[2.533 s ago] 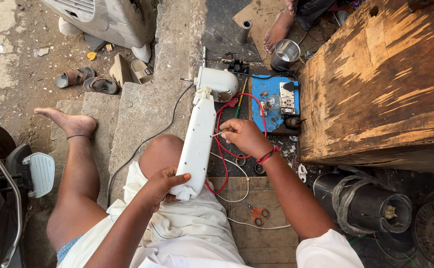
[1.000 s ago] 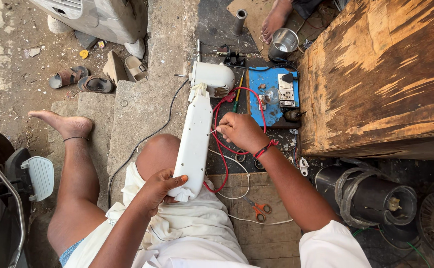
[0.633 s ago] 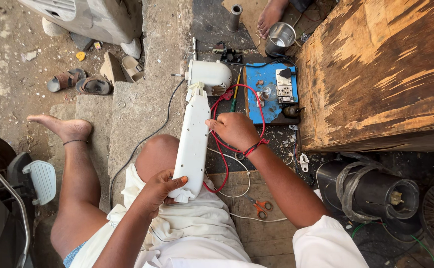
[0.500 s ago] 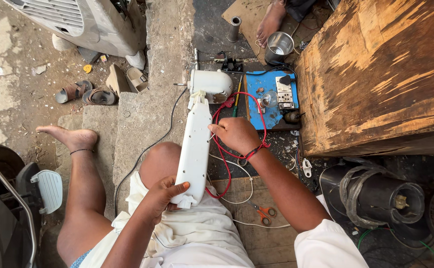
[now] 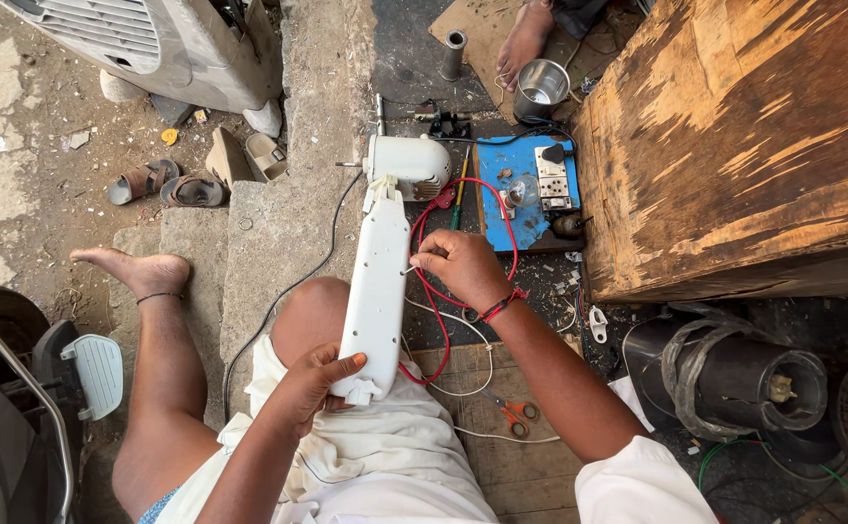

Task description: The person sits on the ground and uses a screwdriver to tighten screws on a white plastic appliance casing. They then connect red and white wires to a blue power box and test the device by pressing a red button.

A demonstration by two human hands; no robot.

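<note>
Since a moment ago the view has tipped a little: the white cooler (image 5: 142,44) at top left shows more of its grille, and the long white appliance housing (image 5: 377,281) sits slightly lower in sight, though it lies as before across the person's raised knee. The left hand (image 5: 322,383) stays wrapped around the housing's near end, thumb pressed on top. The right hand (image 5: 458,267) remains at the housing's right edge about midway up, fingers pressed together, pinching a thin metal tool whose kind I cannot make out. Red wires (image 5: 433,291) loop from the round motor head (image 5: 409,165) past that hand and down beside the housing.

Just beyond lies a flat blue board (image 5: 516,209) with a pale rectangular socket plate (image 5: 552,178) mounted on it; its markings are too small to tell. A large rough wooden box (image 5: 734,146) stands right of it. Orange-handled scissors (image 5: 511,415) lie on the planks near the right forearm.
</note>
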